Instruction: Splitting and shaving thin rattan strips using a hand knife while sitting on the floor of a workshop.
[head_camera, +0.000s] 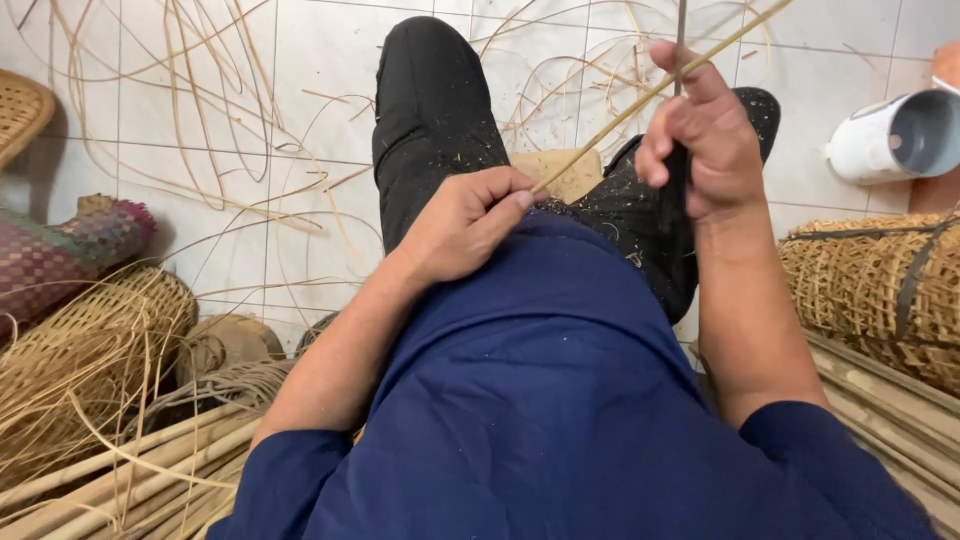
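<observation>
Between both hands, cane (640, 105) pinched by left grip (470, 220), right grip (695, 130) fisted on blade (680, 40); a slip could nick fingers

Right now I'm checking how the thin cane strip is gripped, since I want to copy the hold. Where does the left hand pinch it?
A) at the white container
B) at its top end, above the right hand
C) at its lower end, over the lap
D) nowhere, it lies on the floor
C: the left hand pinches the lower end of the cane strip over the lap, while the right hand grips it higher up.
</observation>
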